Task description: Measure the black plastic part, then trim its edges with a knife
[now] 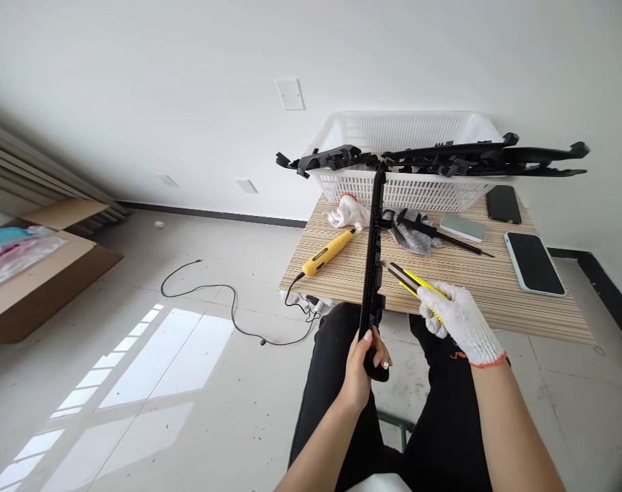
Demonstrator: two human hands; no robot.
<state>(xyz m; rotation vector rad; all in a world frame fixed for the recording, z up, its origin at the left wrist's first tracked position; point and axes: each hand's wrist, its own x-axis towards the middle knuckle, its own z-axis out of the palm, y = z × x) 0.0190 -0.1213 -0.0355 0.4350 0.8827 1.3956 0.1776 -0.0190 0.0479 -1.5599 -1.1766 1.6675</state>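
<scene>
My bare left hand [365,362] is wrapped round the lower end of a long black plastic part [374,253], which stands nearly upright in view. Clips and tabs run along that part's right edge. In a white knitted glove with an orange cuff, my right hand [454,318] grips a yellow utility knife [418,283]. The knife's blade points up and left, close to the part's right edge; whether it touches I cannot tell. Behind, a white plastic basket [418,191] holds several similar black parts [454,157], their ends jutting past both sides.
On the wooden table [336,283] lie a yellow corded tool [329,253], a white glove [348,212], a grey cloth [413,236], a black caliper [439,234], a pale green case [463,227] and two phones [535,263]. A black cable [234,311] trails over the floor. An open cardboard box [49,280] stands left.
</scene>
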